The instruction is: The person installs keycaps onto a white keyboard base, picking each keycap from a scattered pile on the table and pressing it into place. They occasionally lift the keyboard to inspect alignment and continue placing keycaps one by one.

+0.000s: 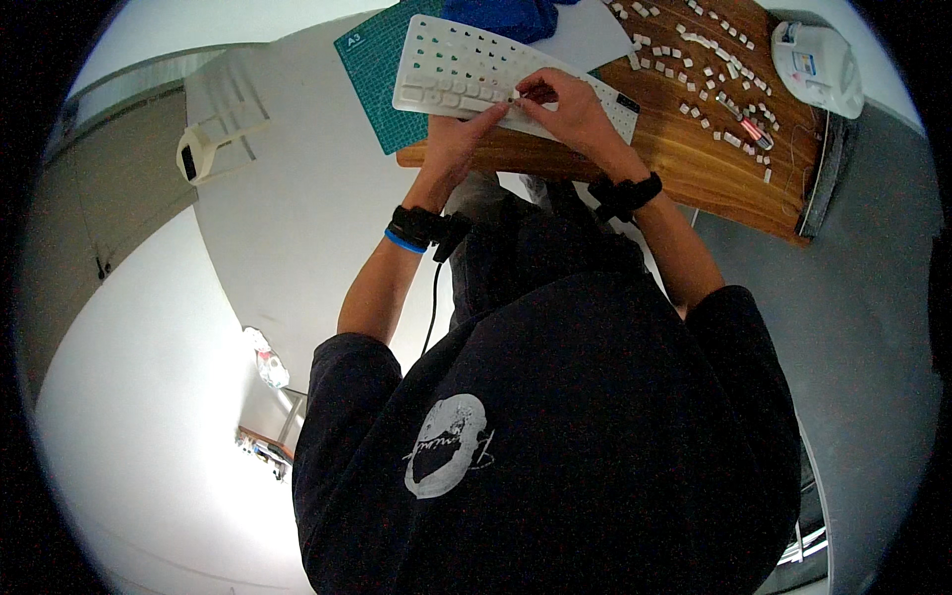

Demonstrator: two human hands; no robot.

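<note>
Shirt (565,416) nearest. Left hand (454,144) grasps keyboard (486,58) at near edge; right hand (570,109) above, grip cannot tell. Table (684,159) gap parts keyboard, keycaps (732,140).

A wooden table (694,183), brown with dark grain, occupies the far centre and right; a dark strip (828,174) runs along its right end. A smooth pale floor (307,198) extends to the left, where a cream piece of furniture (198,154), of unclear type, stands well apart from the table. A grey-beige surface (89,188) lies farther left. At near left, a bright white surface (129,337), wall or floor, carries strong glare beside a small brown-edged shelf or table (266,438). A plain grey surface (878,258) fills the right.
</note>
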